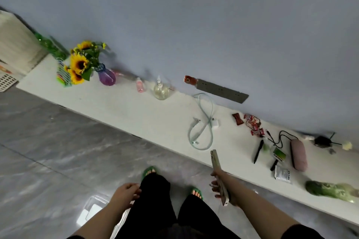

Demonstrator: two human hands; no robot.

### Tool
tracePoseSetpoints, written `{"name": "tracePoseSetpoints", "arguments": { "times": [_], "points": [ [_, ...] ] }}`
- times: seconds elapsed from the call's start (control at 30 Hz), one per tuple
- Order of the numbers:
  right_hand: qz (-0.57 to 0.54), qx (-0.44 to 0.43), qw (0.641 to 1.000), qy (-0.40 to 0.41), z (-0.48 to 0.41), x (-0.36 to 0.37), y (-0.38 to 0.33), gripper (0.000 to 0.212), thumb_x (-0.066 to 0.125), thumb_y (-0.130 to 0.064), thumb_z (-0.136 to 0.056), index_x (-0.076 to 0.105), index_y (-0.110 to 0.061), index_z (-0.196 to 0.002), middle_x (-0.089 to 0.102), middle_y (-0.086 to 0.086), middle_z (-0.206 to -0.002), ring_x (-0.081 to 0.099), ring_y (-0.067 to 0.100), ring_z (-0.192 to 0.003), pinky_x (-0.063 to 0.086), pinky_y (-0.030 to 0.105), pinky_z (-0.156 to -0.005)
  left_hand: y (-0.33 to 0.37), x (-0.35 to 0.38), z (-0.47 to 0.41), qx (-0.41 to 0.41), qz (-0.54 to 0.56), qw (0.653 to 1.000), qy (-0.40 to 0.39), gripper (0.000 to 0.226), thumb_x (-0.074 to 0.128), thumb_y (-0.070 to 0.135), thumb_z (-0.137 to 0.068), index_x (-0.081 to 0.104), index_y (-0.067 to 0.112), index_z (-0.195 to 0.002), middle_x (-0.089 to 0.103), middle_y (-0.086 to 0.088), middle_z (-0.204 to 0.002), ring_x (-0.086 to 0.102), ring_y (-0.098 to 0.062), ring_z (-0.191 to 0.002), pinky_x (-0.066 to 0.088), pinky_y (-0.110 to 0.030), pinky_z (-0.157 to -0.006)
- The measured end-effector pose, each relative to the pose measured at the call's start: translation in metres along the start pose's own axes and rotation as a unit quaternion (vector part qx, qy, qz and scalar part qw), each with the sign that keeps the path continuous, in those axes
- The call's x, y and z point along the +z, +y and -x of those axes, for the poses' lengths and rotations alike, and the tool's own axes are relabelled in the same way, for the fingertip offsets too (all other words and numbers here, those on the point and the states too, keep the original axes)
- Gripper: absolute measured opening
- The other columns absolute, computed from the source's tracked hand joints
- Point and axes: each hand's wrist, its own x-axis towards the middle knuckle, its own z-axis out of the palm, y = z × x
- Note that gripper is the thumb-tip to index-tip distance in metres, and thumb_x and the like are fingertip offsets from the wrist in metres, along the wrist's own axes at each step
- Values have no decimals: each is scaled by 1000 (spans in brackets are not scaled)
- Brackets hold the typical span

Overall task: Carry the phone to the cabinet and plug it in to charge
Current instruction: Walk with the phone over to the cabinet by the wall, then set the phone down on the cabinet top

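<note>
My right hand grips a light-coloured phone edge-on, its top end reaching the front edge of the long white cabinet top. A pale blue charging cable with a white plug block lies coiled on the cabinet just beyond the phone. A grey socket strip is fixed on the wall above the cable. My left hand hangs beside my thigh, fingers loosely curled, holding nothing.
On the cabinet stand a purple vase of sunflowers, a pink bottle and a clear round bottle. Red snack packets, a black pen, a pink case and a green toy lie to the right. Grey tiled floor underfoot.
</note>
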Motion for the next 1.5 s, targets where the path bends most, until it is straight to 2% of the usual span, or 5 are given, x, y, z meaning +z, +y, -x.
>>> {"name": "tracePoseSetpoints", "arguments": {
  "times": [0.5, 0.67, 0.8, 1.0, 1.5],
  "points": [
    [-75, 52, 994, 51, -87, 106, -141, 17, 61, -31, -75, 54, -16, -72, 47, -3, -51, 44, 12, -42, 36, 21, -46, 211, 10, -240, 61, -271, 952, -131, 9, 57, 17, -87, 66, 16, -85, 70, -10, -100, 67, -28, -97, 50, -37, -94],
    [-53, 33, 995, 72, -149, 123, -156, 24, 67, -29, -67, 51, -11, -70, 46, -9, -39, 42, 7, -34, 36, 16, -38, 227, 55, -315, 135, -444, 882, -80, 34, 50, 27, -90, 57, 18, -122, 55, -8, -129, 53, -27, -118, 44, -33, -95],
    [2, 18, 986, 163, -211, 136, -155, 46, 68, -30, -65, 53, -2, -98, 60, 11, -85, 60, 24, -71, 49, 33, -64, 221, 95, -365, 220, -548, 807, -22, 79, 49, 50, -89, 8, 23, -151, 3, -10, -161, 10, -31, -147, 24, -47, -114],
    [117, 17, 938, 327, -277, 150, -155, 72, 67, -39, -64, 39, -10, -123, 50, 9, -119, 49, 31, -114, 44, 44, -97, 193, 113, -410, 206, -605, 766, -71, 151, 64, 85, -39, -52, 38, -125, -63, -4, -132, -57, -28, -123, -15, -65, -108],
    [210, -123, 821, 517, -351, 164, -194, 93, 71, -59, -64, 37, -12, -136, 42, 10, -133, 36, 30, -122, 26, 38, -107, 191, 109, -411, 218, -584, 776, -95, 149, 69, 76, -43, -46, 42, -130, -61, 1, -134, -56, -26, -124, -19, -65, -105]
  ]
}}
